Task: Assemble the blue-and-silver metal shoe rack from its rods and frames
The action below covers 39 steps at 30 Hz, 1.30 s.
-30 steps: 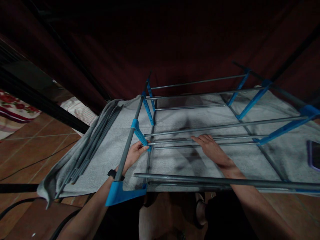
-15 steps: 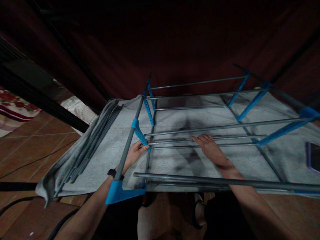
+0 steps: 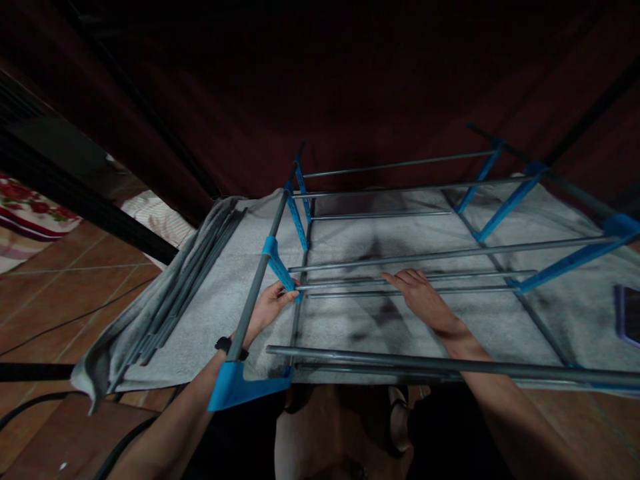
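Note:
A rack frame of grey metal tubes and blue plastic brackets lies on a grey cloth. My left hand (image 3: pixel 270 305) pinches the lower end of a blue bracket (image 3: pixel 281 272) on the frame's left side, where a tube's end meets it. Partway along that metal tube (image 3: pixel 345 283), my right hand (image 3: pixel 417 297) is closed over it, fingers partly hidden. The tube's right end lies near a long blue bracket (image 3: pixel 565 267) on the other side. A thicker tube (image 3: pixel 360 355) passes across the front, over my right forearm.
Several loose tubes (image 3: pixel 195 273) lie bundled on the left of the grey cloth (image 3: pixel 230 267). A dark phone-like object (image 3: pixel 631 313) is at the right edge. Dark red fabric (image 3: pixel 350 87) hangs behind. A black bar (image 3: pixel 90 193) slants across the left, above the tiled floor.
Both hands keep the same places on the bracket and the tube. The frame's right side and the phone-like object appear slightly farther right.

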{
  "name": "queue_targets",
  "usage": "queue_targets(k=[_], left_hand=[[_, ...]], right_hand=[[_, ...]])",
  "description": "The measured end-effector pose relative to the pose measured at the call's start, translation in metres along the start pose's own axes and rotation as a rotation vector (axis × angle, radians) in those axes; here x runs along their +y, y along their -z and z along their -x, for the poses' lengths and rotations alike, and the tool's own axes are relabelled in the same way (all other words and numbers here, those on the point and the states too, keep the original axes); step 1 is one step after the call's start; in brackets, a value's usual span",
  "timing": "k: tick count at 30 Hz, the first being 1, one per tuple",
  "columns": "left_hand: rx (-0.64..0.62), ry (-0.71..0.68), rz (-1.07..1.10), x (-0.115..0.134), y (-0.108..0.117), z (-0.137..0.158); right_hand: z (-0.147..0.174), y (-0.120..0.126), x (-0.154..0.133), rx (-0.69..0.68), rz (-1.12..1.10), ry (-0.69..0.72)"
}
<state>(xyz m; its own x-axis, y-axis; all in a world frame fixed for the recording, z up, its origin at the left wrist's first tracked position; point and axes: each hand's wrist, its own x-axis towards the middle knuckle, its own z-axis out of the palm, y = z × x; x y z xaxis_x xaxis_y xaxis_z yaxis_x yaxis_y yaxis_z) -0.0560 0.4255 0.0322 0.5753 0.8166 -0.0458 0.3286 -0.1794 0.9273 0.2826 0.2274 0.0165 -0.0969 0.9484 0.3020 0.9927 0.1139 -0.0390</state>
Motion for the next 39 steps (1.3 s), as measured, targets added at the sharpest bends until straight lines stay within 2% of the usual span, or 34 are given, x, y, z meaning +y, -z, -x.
queue_targets(k=[13, 20, 26, 33, 39], left_hand=[[0.062, -0.047, -0.054, -0.01, -0.005, 0.001], [0.043, -0.068, -0.122, -0.008, -0.004, -0.002], [0.052, -0.059, -0.184, -0.013, 0.0, -0.01], [0.054, -0.08, -0.245, -0.004, 0.0, -0.01], [0.045, -0.127, -0.3, -0.009, 0.003, -0.015]], right_hand=[[-0.003, 0.001, -0.004, 0.022, 0.011, -0.013], [-0.017, 0.0, -0.011, 0.053, 0.115, -0.012], [-0.032, -0.001, -0.012, 0.022, 0.113, -0.067], [-0.029, 0.003, -0.016, -0.008, 0.074, -0.078], [-0.027, 0.008, -0.021, -0.035, 0.057, -0.091]])
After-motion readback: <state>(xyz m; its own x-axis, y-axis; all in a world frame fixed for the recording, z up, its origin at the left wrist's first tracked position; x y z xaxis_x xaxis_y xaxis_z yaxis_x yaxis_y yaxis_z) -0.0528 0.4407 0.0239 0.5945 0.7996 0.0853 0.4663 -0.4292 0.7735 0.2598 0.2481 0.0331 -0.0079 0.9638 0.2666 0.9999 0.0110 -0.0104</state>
